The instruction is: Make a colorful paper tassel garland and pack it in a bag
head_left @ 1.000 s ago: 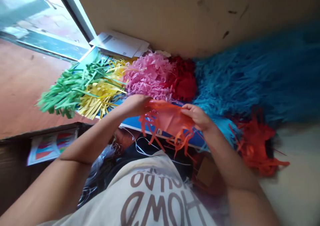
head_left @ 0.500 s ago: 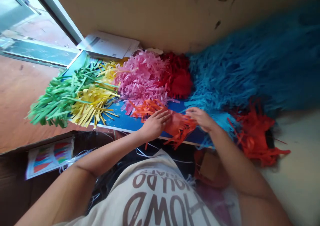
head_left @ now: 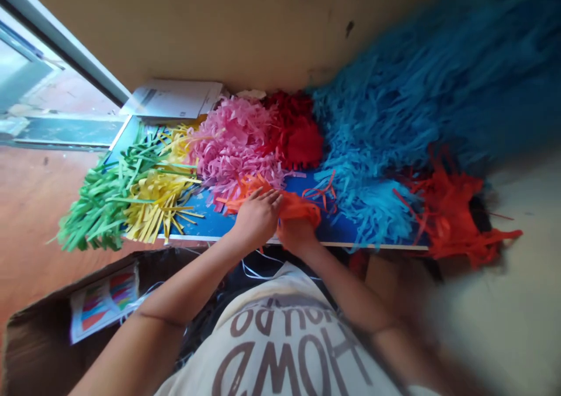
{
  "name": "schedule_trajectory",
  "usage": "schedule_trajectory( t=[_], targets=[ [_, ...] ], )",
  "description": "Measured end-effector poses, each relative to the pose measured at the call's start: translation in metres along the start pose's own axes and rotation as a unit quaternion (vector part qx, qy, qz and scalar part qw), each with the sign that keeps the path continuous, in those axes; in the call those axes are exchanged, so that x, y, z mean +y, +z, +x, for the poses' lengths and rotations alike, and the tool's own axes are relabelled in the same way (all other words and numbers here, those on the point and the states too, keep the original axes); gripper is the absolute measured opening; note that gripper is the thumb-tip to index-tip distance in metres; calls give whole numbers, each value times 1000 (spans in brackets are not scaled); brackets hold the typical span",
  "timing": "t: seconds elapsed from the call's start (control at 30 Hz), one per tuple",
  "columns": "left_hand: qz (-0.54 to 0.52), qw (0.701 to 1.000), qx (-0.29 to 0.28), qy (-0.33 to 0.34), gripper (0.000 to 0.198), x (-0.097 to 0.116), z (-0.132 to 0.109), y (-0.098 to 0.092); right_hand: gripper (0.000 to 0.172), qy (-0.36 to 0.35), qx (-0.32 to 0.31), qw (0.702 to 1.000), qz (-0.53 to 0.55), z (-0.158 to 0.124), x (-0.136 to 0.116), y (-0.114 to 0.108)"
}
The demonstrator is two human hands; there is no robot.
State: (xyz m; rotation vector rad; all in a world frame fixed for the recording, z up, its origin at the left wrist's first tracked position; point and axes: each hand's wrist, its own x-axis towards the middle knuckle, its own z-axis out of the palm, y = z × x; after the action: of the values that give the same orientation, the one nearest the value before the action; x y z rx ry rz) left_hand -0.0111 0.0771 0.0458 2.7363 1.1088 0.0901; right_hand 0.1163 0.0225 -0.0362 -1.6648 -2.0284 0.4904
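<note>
An orange fringed tissue-paper piece lies at the front of the blue table, bunched between my hands. My left hand rests on its left part, palm down, with the fingers stretched out over the paper. Close beside it, my right hand grips the right part from the near side; the orange paper covers most of its fingers. Some loose thin orange-red strips lie to the right of it. Pink fringed paper is heaped just behind my left hand.
Green, yellow and dark red fringe heaps lie along the table. Much blue fringe fills the right side, with red-orange fringe before it. White papers lie at the back; a cardboard box stands below.
My right hand has moved left and down, close to my left hand, and the orange paper is now gathered instead of spread flat. The view has shifted slightly.
</note>
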Motion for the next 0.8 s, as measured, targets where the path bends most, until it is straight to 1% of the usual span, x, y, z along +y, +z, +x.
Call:
schedule_trajectory(
  t=[0.03,0.1,0.13,0.2,0.27,0.3,0.33,0.37,0.4,0.43,0.47,0.53,0.57,0.6,0.63,0.7,0.77,0.8],
  targets=[
    [0,1000,0,5,50,1,-3,5,47,17,21,999,-18,0,15,-6],
    [-6,1000,-4,11,51,4,-6,19,48,53,54,995,-60,-13,46,-30],
    [-11,1000,-8,15,51,6,-7,28,47,63,58,994,-74,-25,61,-47],
    [-16,999,-19,21,51,13,-5,45,42,67,33,993,-89,-58,84,-87],
    [-12,999,-25,21,50,23,-3,59,31,72,-28,993,-91,-89,93,-129],
    [-8,999,-26,17,49,28,-2,64,23,88,-39,991,-90,-102,91,-146],
    [-5,1000,-25,12,48,33,-2,68,22,108,-28,989,-95,-111,85,-157],
    [-2,1000,-26,7,47,38,-1,70,24,131,14,985,-109,-116,75,-161],
    [0,1000,-26,4,47,42,-1,71,24,136,72,981,-120,-118,63,-158],
    [2,1000,-27,2,46,46,-1,71,19,109,98,983,-111,-115,51,-147],
    [3,1000,-29,1,46,49,-1,71,15,57,80,992,-84,-109,40,-131],
    [2,1000,-31,2,45,50,-3,71,38,-42,18,998,-35,-92,27,-93],
    [-2,1000,-31,3,44,48,-4,72,43,-53,1,998,-25,-83,28,-75],
    [-11,999,-29,6,44,45,-6,73,43,-49,4,999,-18,-74,32,-61],
    [-24,999,-26,12,43,39,-9,75,40,-37,7,999,-12,-67,39,-51],
    [-63,998,-11,27,40,25,-14,78,28,-9,14,1000,-4,-59,59,-47],
    [-111,993,15,39,36,8,-20,79,19,2,7,1000,0,-56,75,-54],
    [-132,990,28,38,35,1,-22,79,19,5,5,1000,-2,-55,80,-59]
  ],
)
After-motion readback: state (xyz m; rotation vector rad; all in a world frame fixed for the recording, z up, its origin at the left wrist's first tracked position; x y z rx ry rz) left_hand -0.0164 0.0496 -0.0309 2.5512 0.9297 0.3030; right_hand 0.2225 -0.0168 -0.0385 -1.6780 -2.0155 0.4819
